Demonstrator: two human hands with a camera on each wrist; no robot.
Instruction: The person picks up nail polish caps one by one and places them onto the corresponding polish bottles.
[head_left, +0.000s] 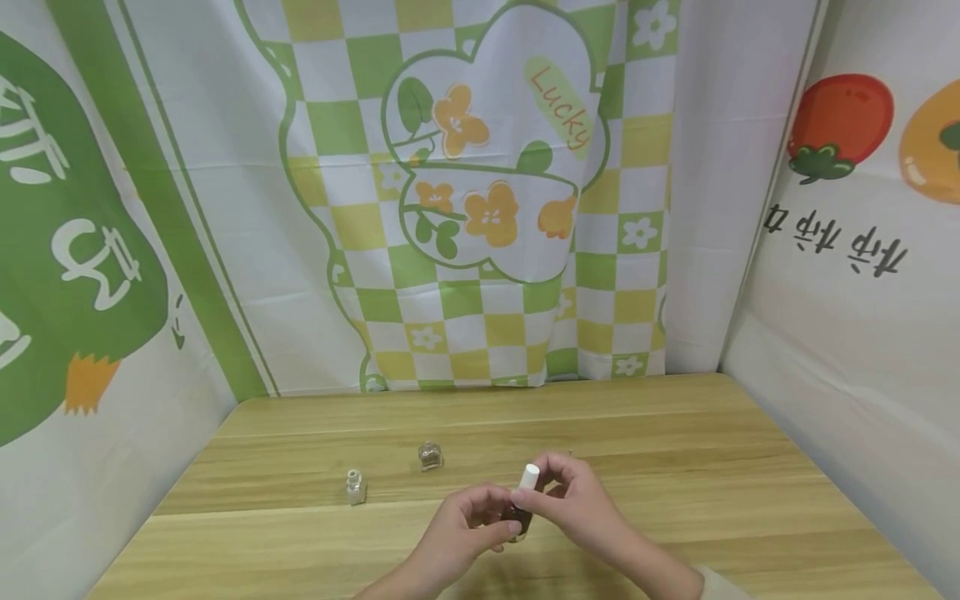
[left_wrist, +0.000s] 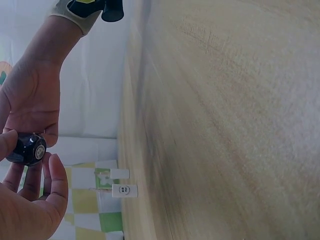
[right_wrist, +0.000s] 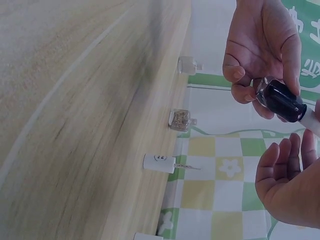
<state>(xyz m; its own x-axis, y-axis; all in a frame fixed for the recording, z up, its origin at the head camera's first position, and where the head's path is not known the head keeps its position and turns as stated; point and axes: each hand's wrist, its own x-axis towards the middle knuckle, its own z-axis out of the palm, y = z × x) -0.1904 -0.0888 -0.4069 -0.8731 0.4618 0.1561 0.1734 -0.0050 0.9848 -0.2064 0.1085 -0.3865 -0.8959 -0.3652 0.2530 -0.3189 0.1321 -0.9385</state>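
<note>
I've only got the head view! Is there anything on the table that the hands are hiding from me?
Observer: Yes, the left wrist view shows two white caps standing on the table.
Child: Ooh! Is there a picture on either one?
Observer: One has a little face printed on its side, as the right wrist view shows.
Child: And what's under the dark bottle?
Observer: A round label is on its base, in the left wrist view, but the print is too small to read.
</note>
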